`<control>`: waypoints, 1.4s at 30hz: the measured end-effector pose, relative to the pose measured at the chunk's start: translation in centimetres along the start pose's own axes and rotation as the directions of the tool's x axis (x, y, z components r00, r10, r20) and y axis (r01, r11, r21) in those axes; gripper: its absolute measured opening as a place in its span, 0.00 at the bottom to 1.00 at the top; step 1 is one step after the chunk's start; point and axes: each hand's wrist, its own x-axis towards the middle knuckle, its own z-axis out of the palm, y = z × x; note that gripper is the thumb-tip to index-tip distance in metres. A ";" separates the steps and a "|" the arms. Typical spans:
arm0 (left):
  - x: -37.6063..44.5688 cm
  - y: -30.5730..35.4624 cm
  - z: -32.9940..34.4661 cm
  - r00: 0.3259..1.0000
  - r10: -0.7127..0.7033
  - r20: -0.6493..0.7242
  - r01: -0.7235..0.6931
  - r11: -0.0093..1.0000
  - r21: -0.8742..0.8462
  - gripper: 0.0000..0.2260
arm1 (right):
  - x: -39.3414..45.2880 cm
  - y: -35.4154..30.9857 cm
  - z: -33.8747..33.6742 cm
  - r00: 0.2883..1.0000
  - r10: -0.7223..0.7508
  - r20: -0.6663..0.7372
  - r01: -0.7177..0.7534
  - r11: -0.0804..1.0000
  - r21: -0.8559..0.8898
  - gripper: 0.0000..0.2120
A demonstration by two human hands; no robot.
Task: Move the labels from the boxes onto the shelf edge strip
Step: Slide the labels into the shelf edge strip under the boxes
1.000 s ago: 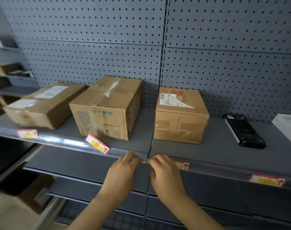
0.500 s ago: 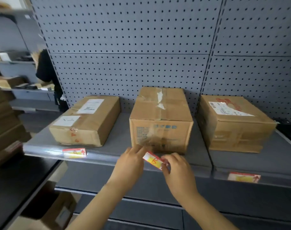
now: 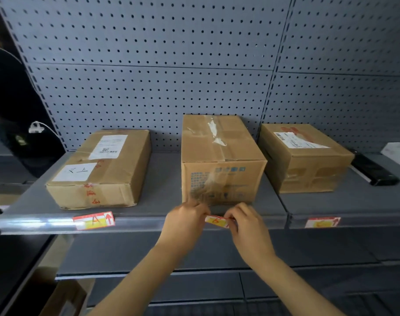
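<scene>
Together we pinch a small red and yellow label [image 3: 217,221] at the shelf edge strip [image 3: 148,221], just below the middle box [image 3: 219,160]. Our left hand [image 3: 185,222] grips its left end with curled fingers, and our right hand [image 3: 248,226] pinches its right end.

**Item count**

We count three cardboard boxes on the shelf: left box [image 3: 98,169], middle box [image 3: 221,158], right box [image 3: 305,157]. We count three red-and-yellow labels at the edge strip: left label [image 3: 93,221], middle label [image 3: 217,221], right label [image 3: 322,222]. We count two hands: left hand [image 3: 185,222], right hand [image 3: 249,226].
</scene>
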 end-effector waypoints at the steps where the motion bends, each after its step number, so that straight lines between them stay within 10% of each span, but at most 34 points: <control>1: 0.0 0.0 0.0 1.000 0.000 0.000 0.000 1.000 -0.003 0.11 | -0.1 0.0 -0.1 1.000 -0.010 -0.005 0.010 1.000 -0.014 0.07; 42: -4.4 0.1 3.5 0.999 -0.040 -0.027 0.041 0.999 0.010 0.26 | -3.0 -1.2 1.3 0.978 -0.204 0.052 0.205 0.979 -0.022 0.18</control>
